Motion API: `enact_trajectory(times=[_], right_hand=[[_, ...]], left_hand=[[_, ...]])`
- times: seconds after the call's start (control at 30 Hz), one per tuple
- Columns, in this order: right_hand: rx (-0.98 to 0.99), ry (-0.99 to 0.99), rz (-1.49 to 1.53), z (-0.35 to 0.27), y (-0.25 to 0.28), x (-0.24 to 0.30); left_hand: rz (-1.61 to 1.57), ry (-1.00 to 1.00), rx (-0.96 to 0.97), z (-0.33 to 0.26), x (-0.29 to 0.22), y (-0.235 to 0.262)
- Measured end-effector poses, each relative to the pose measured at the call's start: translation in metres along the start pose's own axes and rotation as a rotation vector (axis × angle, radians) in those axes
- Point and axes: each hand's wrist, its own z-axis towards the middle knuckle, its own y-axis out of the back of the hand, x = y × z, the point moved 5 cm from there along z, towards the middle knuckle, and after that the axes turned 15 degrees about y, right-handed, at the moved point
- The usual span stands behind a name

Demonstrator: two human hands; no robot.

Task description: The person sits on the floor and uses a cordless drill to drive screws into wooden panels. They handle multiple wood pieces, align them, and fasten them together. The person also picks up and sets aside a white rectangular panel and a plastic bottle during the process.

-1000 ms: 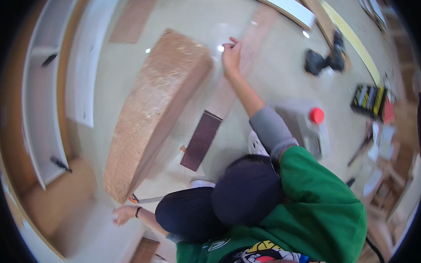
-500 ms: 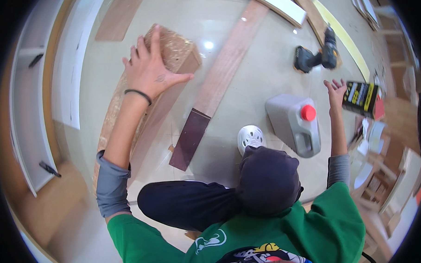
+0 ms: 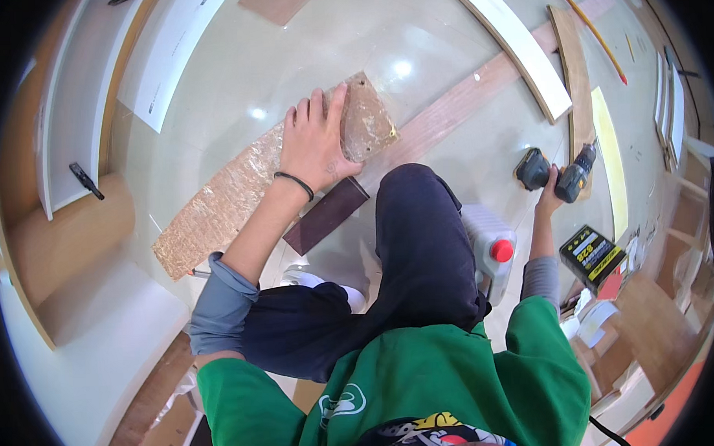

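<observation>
My left hand (image 3: 315,150) lies with its fingers spread over the rough, flaky face of a long wooden board (image 3: 222,200). The board lies slanted on the floor to my left, and small dark holes show near its far end. At the right, my right hand (image 3: 550,196) is closed round the handle of a black cordless drill (image 3: 570,186). The drill's battery (image 3: 532,170) points left and its chuck points away to the upper right. Part of that grip is hidden behind the drill.
A jug with a red cap (image 3: 501,251) stands right of my knee, partly hidden. Near my right forearm is a black and yellow can (image 3: 592,256). Long strips (image 3: 516,44) lie across the far floor; a white cabinet piece (image 3: 85,99) stands at left.
My right hand has moved from beside the can onto the drill and closed on it. The board has turned and shows its rough face, with my left hand still on it.
</observation>
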Motion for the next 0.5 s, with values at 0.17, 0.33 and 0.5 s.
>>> enact_trajectory(times=[0.17, 0.33, 0.5], right_hand=[[0.168, -0.035, -0.046, 0.005, -0.023, 0.037], [0.559, 0.127, -0.325, 0.024, -0.077, 0.153], [0.972, 0.135, -0.27, 0.035, -0.162, 0.286]], left_hand=[[-0.041, 0.06, 0.042, 0.002, 0.012, -0.006], [0.085, 0.097, 0.141, 0.01, 0.009, -0.008], [0.066, 0.178, 0.227, 0.016, 0.005, -0.01]])
